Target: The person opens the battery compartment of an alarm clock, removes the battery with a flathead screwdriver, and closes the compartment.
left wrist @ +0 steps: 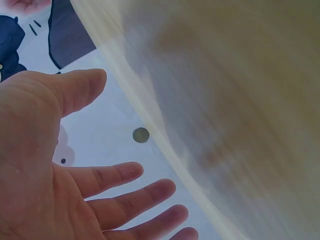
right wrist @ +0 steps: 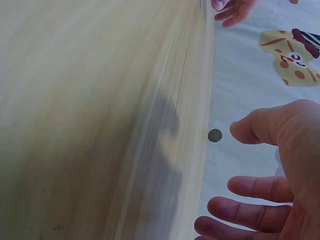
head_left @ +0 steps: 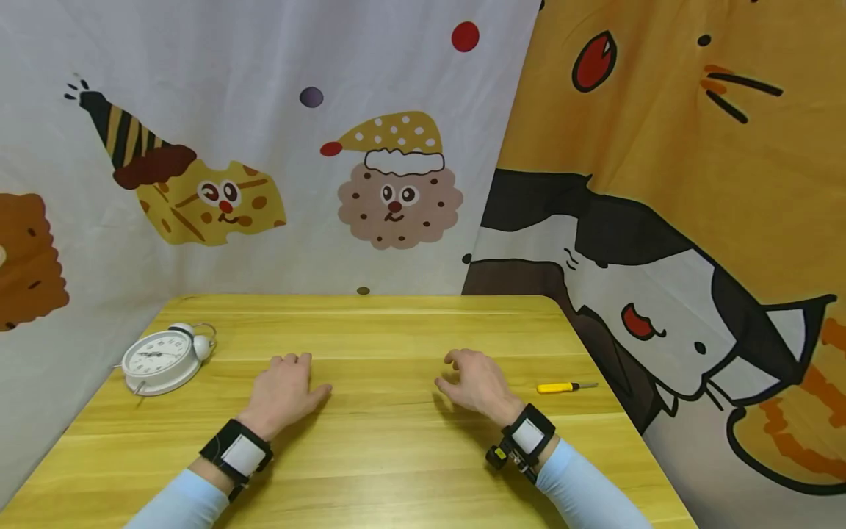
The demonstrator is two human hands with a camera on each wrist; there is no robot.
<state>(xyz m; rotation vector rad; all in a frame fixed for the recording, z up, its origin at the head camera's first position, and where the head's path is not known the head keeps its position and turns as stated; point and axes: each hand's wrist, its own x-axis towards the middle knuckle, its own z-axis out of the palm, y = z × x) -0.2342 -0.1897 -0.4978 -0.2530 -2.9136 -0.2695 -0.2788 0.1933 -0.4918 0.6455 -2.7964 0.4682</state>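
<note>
My left hand (head_left: 283,393) is over the left half of the wooden table, its fingers relaxed and the thumb spread to the side. The left wrist view shows its fingers (left wrist: 131,199) apart with nothing between them. Over the right half is my right hand (head_left: 477,380), loosely bent and holding nothing; its spread fingers (right wrist: 245,207) show in the right wrist view. A white twin-bell alarm clock (head_left: 161,360) lies tilted back, left of the left hand. To the right of the right hand lies a small screwdriver (head_left: 558,387) with a yellow handle and a dark tip.
The wooden table (head_left: 396,455) has its far edge against a white curtain (head_left: 264,44) printed with cartoon figures. An orange cartoon cat curtain (head_left: 648,139) hangs along the right side. Each wrist wears a black strap (head_left: 238,452) with a white patch.
</note>
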